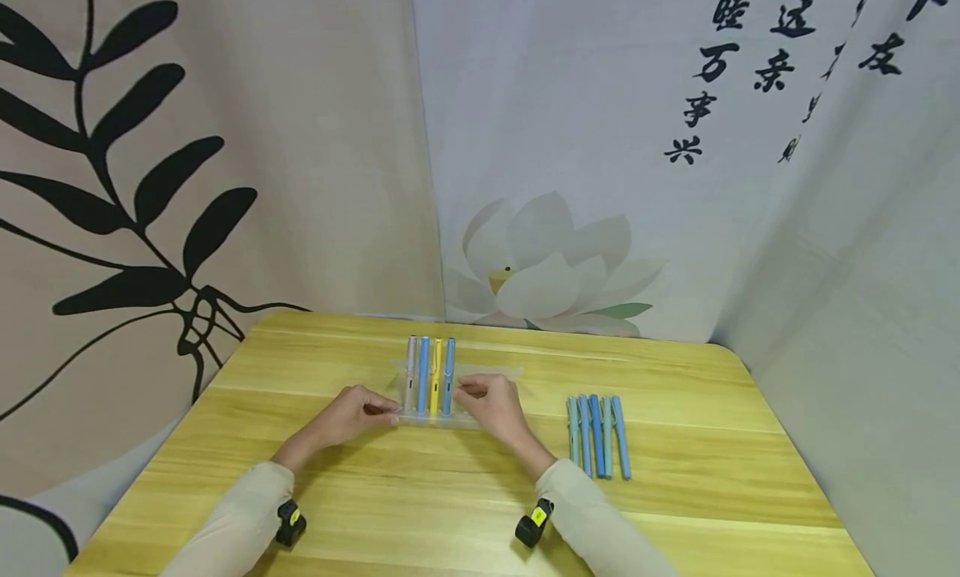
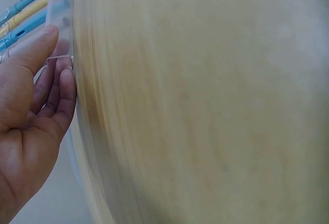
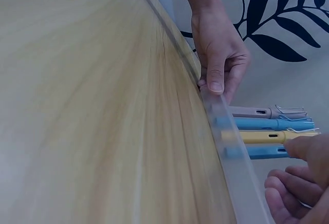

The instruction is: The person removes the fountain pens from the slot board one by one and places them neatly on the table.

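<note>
A clear plastic pen tray lies at the middle of the wooden table. In it lie a pinkish-grey, a blue, a yellow and another blue pen side by side. My left hand pinches the tray's near left corner, thumb on top and fingers beneath it. My right hand holds the tray's right part with curled fingers, one finger lying by the blue pen. The right wrist view shows the left hand at the tray's far end and the pens between both hands.
Several loose pens in teal and blue shades lie in a neat row on the table to the right of my right hand. Printed cloth backdrops hang close behind and beside the table. Black trackers sit on both wrists.
</note>
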`<state>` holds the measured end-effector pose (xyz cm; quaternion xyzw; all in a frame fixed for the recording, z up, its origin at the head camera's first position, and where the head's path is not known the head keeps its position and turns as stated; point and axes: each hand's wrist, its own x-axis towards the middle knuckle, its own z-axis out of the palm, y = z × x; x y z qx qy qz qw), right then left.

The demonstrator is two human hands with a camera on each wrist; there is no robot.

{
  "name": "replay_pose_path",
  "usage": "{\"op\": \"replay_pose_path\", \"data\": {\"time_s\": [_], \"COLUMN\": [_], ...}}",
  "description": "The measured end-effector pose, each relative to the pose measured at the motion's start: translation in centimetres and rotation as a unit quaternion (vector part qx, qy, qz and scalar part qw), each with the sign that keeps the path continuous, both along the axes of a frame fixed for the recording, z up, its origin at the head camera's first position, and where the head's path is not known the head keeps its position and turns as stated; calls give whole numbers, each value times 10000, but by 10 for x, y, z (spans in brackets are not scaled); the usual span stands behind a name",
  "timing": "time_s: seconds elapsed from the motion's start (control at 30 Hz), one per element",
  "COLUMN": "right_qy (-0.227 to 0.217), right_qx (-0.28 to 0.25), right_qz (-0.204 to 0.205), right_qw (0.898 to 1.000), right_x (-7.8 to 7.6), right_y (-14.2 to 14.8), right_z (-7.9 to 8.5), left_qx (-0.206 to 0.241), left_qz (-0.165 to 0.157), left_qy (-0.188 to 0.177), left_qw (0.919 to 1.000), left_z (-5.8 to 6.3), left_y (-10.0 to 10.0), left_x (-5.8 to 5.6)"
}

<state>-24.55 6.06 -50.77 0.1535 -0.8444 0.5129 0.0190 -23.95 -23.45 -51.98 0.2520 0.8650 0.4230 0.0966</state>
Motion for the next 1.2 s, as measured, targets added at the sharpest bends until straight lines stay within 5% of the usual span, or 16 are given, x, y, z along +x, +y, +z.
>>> {"op": "replay_pose_path", "data": {"time_s": [1.2], "right_qy": [-95], "right_qx": [-110], "right_qz": [-105], "right_qw": [9998], "right_x": [-6], "right_y": [-18], "right_z": [5], "left_qx": [-90], "left_qz": [47], "left_qy": [29], "left_qw": [9999], "left_z": [1], "left_y": [0], "left_x": [0]}}
